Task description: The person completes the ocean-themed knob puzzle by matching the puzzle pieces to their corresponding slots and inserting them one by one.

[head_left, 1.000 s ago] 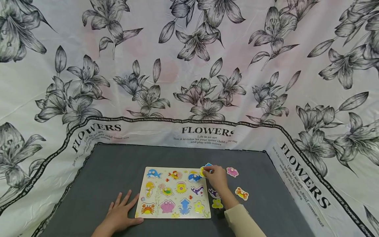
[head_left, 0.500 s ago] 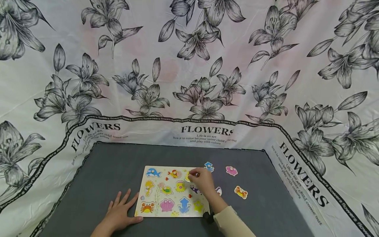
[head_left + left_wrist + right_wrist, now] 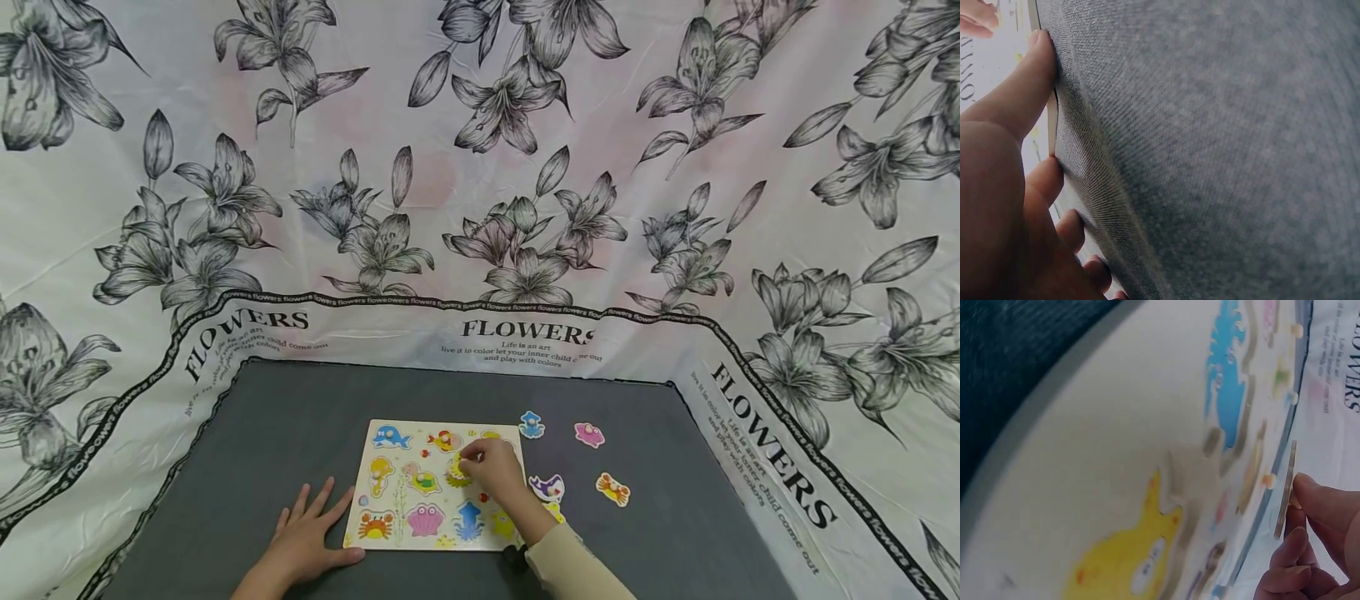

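Observation:
A cream puzzle board [image 3: 408,546] with sea-animal shapes lies on the dark table. My right hand [image 3: 498,475] pinches a yellow puzzle piece [image 3: 455,467] over the board, at the yellow octopus picture right of centre. The right wrist view shows that piece [image 3: 1285,494] edge-on, raised above the board and held between thumb and fingers. Its face is hidden there. My left hand [image 3: 303,537] lies with fingers spread on the table, thumb at the board's lower left corner. The left wrist view shows the left thumb [image 3: 1038,69] against the board's edge.
Right of the board lie a blue squid piece [image 3: 532,426], a pink shell piece [image 3: 589,434], a crab piece [image 3: 612,489], a purple-and-white piece [image 3: 547,487] and a partly hidden yellow star piece [image 3: 555,512]. A floral cloth [image 3: 375,333] hangs behind the table.
My right hand has carried the yellow piece leftward from the board's right edge, past the top right shape, to the octopus picture. The left hand has stayed in place.

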{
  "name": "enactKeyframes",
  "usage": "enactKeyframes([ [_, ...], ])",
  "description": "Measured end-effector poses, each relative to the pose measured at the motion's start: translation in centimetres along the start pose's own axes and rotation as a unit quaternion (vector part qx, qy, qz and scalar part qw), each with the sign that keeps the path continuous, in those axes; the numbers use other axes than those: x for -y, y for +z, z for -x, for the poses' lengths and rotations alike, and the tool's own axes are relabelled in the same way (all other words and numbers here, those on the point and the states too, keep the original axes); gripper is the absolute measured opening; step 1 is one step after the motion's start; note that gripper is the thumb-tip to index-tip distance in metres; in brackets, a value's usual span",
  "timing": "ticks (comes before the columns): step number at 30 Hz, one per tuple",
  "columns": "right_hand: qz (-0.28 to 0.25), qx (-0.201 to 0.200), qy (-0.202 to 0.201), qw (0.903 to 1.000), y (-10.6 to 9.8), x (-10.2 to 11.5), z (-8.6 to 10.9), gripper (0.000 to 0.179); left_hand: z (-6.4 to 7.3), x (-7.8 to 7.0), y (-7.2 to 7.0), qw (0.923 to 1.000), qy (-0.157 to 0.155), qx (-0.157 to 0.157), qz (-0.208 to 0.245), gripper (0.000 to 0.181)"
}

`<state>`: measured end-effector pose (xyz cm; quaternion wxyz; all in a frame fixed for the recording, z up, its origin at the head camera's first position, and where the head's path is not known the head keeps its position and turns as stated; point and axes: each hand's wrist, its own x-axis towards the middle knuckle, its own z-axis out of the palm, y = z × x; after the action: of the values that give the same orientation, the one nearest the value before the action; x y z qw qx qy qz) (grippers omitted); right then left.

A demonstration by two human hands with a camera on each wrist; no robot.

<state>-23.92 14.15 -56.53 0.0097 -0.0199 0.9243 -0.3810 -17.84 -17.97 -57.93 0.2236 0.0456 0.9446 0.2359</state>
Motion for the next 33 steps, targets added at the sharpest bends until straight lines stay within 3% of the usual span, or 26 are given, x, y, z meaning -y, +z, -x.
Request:
enactKeyframes([
  [6,0.011,0.018,-0.003,0.9998,0.8,-0.3,0.0,0.007,0.1,-0.1,-0.1,1.0,-0.001,-0.001,0.0,0.11],
  [17,0.016,0.048,0.033,0.9982,1.5,-0.1,-0.4,0.006,0.2,-0.3,-0.1,1.0,-0.007,-0.001,-0.003,0.112],
  [24,0.008,0.07,0.011,0.9975,1.5,-0.3,-0.6,0.009,0.3,-0.3,-0.1,1.0,-0.006,-0.001,-0.003,0.111],
  [29,0.003,0.051,-0.002,0.9987,0.8,0.0,-0.5,0.014,0.2,-0.3,-0.1,0.9999,-0.008,0.0,-0.008,0.111],
  [33,0.027,0.013,-0.035,0.9989,-0.5,0.3,-0.4,0.016,0.1,-0.3,0.0,0.9999,-0.009,0.002,-0.009,0.112],
])
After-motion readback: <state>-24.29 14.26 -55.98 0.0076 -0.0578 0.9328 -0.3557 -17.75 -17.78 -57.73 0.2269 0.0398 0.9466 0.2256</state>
